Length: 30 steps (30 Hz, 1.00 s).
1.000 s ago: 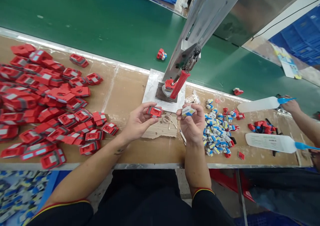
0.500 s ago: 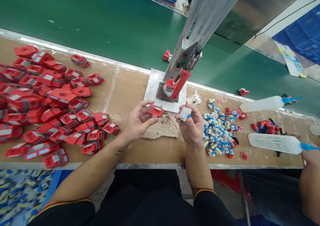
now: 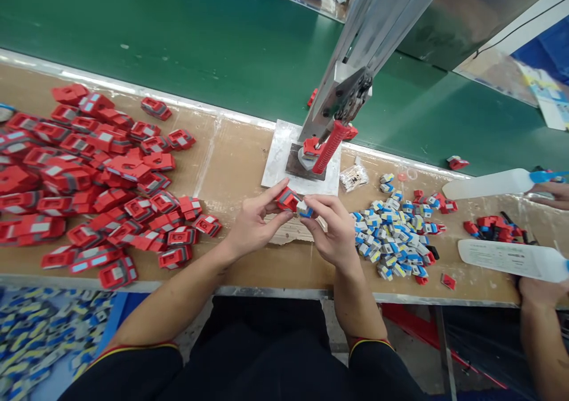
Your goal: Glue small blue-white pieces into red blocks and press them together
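Note:
My left hand (image 3: pixel 255 222) grips a red and grey plastic part (image 3: pixel 287 199) between thumb and fingers. My right hand (image 3: pixel 333 229) pinches a small white and blue block (image 3: pixel 304 208), which meets the red part's right end. Both hands are over the bench, in front of a metal press with a red handle (image 3: pixel 329 147). Another red piece (image 3: pixel 312 146) sits in the press's fixture. To the left lies a large heap of red parts (image 3: pixel 115 167); to the right, a pile of white, blue and yellow blocks (image 3: pixel 393 235).
A green surface (image 3: pixel 200 51) runs behind the cardboard-covered bench (image 3: pixel 267 268). Two white bottles (image 3: pixel 511 260) lie at the right, near another person's hands. A bag of small swabs (image 3: pixel 354 177) is beside the press plate. Below left is a blue bin (image 3: pixel 118 313) of blocks.
My hands have come together, bringing the white and blue block against the red part. The view has shifted slightly, and the other person's hands are now at the bottles.

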Available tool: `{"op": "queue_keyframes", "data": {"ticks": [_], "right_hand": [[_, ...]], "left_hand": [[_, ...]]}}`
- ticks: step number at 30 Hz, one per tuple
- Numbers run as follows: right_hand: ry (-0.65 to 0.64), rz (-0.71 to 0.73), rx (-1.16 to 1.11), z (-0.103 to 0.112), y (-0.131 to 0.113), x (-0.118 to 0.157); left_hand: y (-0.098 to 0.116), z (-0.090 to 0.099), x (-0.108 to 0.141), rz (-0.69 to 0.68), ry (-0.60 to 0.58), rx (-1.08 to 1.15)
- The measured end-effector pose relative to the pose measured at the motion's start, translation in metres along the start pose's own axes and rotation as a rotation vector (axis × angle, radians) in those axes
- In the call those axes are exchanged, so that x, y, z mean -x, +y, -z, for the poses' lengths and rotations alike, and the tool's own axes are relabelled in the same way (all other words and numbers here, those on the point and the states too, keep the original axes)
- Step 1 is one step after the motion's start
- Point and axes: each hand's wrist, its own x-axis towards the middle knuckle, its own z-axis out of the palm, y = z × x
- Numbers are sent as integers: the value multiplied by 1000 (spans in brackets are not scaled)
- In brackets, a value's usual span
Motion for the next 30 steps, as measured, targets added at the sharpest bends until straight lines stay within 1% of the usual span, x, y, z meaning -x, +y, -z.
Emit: {"op": "queue_keyframes", "data": {"ticks": [3,7,9,11,13,15,16,18,19,20,23,24,25,30], "right_hand": [[-27,52,61,-1,-1,-2],[11,70,99,-4,-2,-3],[39,118,137,-8,-2,-3],[60,194,180,-12,-2,-2],[75,259,214,-18,-2,0],[95,297,214,-22,-2,2],[121,305,188,-23,-2,3],[181,275,93,-23,-1,6],[192,230,33,-21,0,7],[171,173,-29,-19,0,7],[-10,36,-204,-14,2,8],[-51,20,-252,-12,2,8],[-65,14,-290,-12,2,8],[8,-20,-362,-13,-2,8]], "left_hand": [[3,0,0,-36,-19,-125],[7,2,1,-144,-7,-282],[6,3,4,-199,-6,-305],[4,3,6,-218,12,-282],[0,2,8,-218,61,-230],[-1,-1,8,-239,99,-130],[0,-2,8,-257,99,-58],[6,-4,8,-271,56,112],[9,-4,8,-259,18,191],[13,-4,8,-244,-25,253],[22,-3,9,-227,-132,330],[23,-2,9,-231,-144,327],[23,-2,10,-234,-144,319],[21,-5,12,-241,-99,317]]}}
